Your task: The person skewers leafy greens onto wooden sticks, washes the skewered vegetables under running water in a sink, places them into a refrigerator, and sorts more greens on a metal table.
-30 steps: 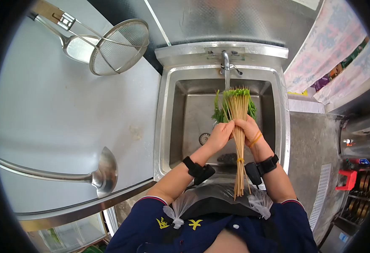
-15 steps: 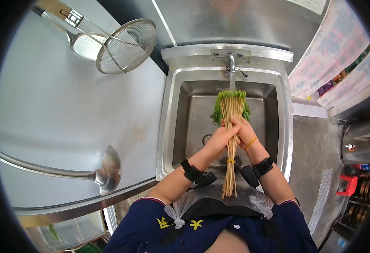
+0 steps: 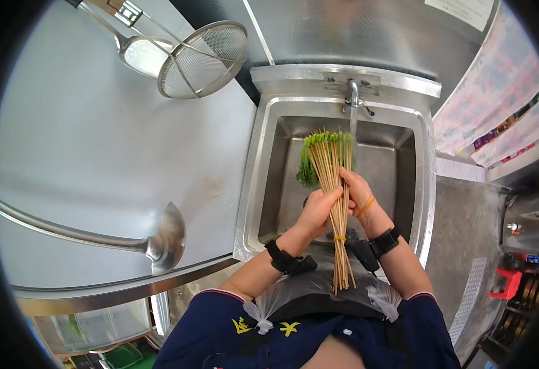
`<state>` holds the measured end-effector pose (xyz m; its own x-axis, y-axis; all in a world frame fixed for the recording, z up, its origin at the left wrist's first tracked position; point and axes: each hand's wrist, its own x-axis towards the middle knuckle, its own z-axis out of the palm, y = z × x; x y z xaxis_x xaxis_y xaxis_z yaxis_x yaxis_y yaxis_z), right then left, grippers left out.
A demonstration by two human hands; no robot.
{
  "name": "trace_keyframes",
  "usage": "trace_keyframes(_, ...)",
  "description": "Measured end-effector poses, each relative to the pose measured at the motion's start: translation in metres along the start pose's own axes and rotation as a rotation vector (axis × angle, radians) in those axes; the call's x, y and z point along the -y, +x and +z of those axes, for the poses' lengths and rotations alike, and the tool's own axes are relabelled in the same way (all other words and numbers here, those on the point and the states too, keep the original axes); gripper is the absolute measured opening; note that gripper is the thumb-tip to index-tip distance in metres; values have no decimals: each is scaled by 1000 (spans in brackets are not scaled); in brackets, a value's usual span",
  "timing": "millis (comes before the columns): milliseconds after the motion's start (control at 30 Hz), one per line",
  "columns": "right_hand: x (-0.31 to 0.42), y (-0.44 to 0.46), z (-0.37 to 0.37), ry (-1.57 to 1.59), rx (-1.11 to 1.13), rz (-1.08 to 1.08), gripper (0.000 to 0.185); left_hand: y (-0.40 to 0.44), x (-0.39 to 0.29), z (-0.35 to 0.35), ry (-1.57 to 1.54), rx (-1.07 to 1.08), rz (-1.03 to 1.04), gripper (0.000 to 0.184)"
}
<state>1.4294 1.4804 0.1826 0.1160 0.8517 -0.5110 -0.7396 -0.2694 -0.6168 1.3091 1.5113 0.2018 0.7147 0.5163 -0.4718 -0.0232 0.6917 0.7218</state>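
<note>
A bundle of wooden skewers (image 3: 338, 229) with green leafy vegetables (image 3: 309, 165) on its far end is held over the sink (image 3: 385, 166). A yellow rubber band ties the skewers near their lower ends. My left hand (image 3: 318, 209) is closed around the left part of the bundle. On the right side, my right hand (image 3: 359, 190) grips the skewers, its thumb lying along them. Water runs from the faucet (image 3: 353, 95) beside the right edge of the greens. Part of the leaves hangs below the skewers, partly hidden by them.
A mesh strainer (image 3: 205, 58) and a spatula (image 3: 146, 56) lie at the upper left of the metal counter (image 3: 116, 147). A ladle (image 3: 166, 240) rests near its front edge. At the right are a patterned curtain (image 3: 497, 80) and a red stool (image 3: 507, 284).
The skewers have fanned apart, most leaning left with the greens, while a few stay upright at the right. The camera view has shifted slightly left.
</note>
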Motion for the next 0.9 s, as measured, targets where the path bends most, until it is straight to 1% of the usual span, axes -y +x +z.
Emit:
trace_keyframes(33, 0, -1, 3, -6, -46, -4, 28, 0, -1, -1, 0, -1, 3, 27)
trace_keyframes(67, 0, -1, 3, -6, -45, -4, 28, 0, -1, -2, 16, 13, -4, 26)
trace_keyframes(133, 1, -5, -5, 13, 17, -42, 28, 3, -1, -1, 31, 37, -18, 26)
trace_keyframes(233, 5, -7, -16, 3, 18, -108, 25, 12, -4, 3, 82, 74, -58, 26)
trace_keyframes(267, 5, -8, -17, 3, 15, -112, 25, 14, -4, 6, 104, 116, -57, 26)
trace_keyframes(333, 7, -12, -21, -7, -59, -184, 22, 17, -6, 13, 125, 164, -58, 26)
trace_keyframes(433, 14, -19, -31, 24, -81, -189, 18, 25, -6, 21, 184, 187, -86, 28)
trace_keyframes(467, 14, -19, -41, 57, -26, -185, 18, 33, -1, 18, 276, 195, -69, 29)
trace_keyframes(500, 11, -15, -44, 57, -29, -187, 18, 38, 1, 17, 368, 203, -48, 31)
trace_keyframes(567, 5, -7, -47, 159, -148, -294, 22, 45, 3, 17, 405, 184, -51, 32)
trace_keyframes(633, 4, -6, -49, 149, -129, -293, 25, 42, 1, 18, 439, 158, -58, 33)
trace_keyframes(700, 5, -7, -46, 133, -143, -329, 23, 35, -2, 21, 355, 138, -66, 33)
trace_keyframes(900, 6, 4, -28, -29, -172, -257, 21, 19, -14, 17, 350, 108, -99, 33)
